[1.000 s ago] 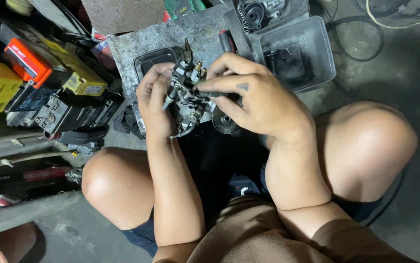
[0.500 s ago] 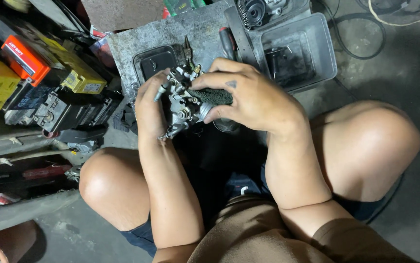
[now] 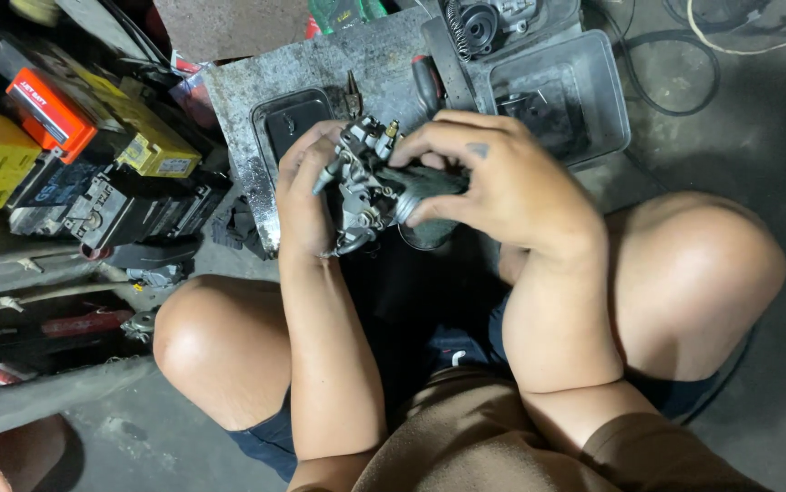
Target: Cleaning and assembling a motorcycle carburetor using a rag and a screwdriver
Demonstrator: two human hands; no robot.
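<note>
**Both hands holding a small engine part**

The left hand and the right hand are both gripping tightly a grey metal carburetor. They are keeping it in the air above a worn metal plate, beside a grey plastic tray.

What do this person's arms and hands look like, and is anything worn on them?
Both forearms are bare: no gloves, watch or rings show. The left hand is unmarked as far as can be seen. The right hand bears a small dark mark, perhaps a tattoo, on one finger. A brown short-sleeved shirt covers only the upper arms, above dark shorts.
</note>
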